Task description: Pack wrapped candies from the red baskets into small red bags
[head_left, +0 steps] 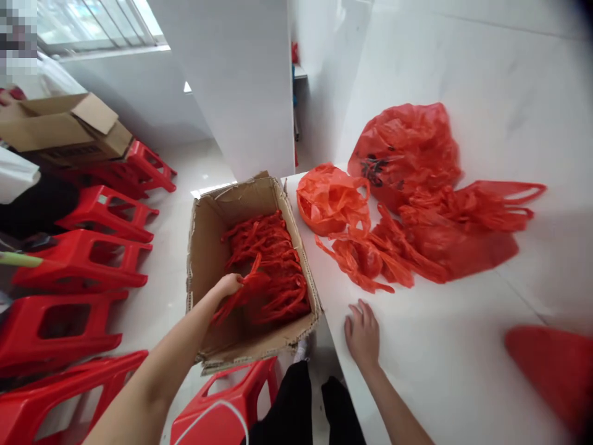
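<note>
My left hand (228,285) reaches into an open cardboard box (204,253) and pinches a red bundle with thin loops (252,285); its exact kind is hard to make out. Under and beyond it, several more red looped bundles (269,238) lie in rows inside the box. On the white table (407,346), my right hand (362,330) rests palm down, fingers loosely spread and holding nothing. Beyond that hand lie crumpled red plastic bags (365,256), one of them rounded (331,201). A larger red plastic bag (407,148) with dark print sits behind them.
Several red plastic stools (88,259) stand along the left, and another stool (222,402) is below the box. A second cardboard box (60,127) rests on stools near the window. A person's dark-clothed body (41,204) shows at far left. Something red (551,371) lies at the table's right.
</note>
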`<state>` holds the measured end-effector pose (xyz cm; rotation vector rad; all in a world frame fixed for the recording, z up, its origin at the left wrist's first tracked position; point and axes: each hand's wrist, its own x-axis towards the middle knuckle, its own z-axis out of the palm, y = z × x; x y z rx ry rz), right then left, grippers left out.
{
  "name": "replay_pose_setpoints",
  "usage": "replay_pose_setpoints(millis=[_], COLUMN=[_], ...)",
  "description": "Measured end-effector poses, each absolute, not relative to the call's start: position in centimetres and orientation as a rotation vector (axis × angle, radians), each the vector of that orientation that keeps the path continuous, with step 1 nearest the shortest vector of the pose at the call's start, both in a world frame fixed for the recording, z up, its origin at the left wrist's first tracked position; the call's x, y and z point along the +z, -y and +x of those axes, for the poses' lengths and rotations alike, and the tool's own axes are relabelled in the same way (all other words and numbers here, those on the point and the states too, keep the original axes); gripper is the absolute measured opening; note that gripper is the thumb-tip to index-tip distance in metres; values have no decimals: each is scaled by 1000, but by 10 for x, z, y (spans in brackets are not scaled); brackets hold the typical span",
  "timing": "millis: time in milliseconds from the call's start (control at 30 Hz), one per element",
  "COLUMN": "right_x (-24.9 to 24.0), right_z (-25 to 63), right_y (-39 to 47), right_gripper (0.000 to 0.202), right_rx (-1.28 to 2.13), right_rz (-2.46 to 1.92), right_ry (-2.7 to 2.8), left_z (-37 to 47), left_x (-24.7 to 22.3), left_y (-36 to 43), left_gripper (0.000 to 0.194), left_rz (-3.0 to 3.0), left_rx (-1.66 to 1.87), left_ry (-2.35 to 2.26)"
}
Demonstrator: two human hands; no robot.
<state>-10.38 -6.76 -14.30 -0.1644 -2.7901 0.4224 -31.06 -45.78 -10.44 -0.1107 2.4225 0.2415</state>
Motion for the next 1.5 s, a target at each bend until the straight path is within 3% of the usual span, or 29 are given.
replay_pose_setpoints(millis=[400,633,800,933,1033,1133,1200,1300,1367,1500], right_x=[-162,-164,-160,-158,-156,-152,-149,-145,-143,-143], right_z=[-100,-101,-103,-104,-104,-105,-106,-107,-107,-107], right_y=[70,70,71,71,72,74,75,76,76,77], right_gripper=[38,48,44,37,35,35,35,37,38,39], right_rx=[317,273,327,341,333,326,336,368,384,386], right_rz=[-218,-238,-249,-246,-250,-272,-281,-278,-289,-313], right_ry=[2836,2825,2837,2871,2902,2921,2923,2923,2923,2921], left_z=[-363,-379,-382,-384,-382,-364,-344,-321,-318,-328], left_x=[-205,-211,-208,-186,-141,-76,-37,-11,-15,-21], left_y=[469,461,459,443,404,342,296,230,195,164], left_gripper=[34,45,43,50,47,35,29,37,42,26], left_rz=[-408,-438,-526,-517,-310,238,789,1582,1592,1446], left_rx=[166,179,196,268,463,1023,1145,831,552,399], left_ry=[-2637,-2842,-2834,-2843,-2994,-3206,-3127,-2679,-2560,-2509])
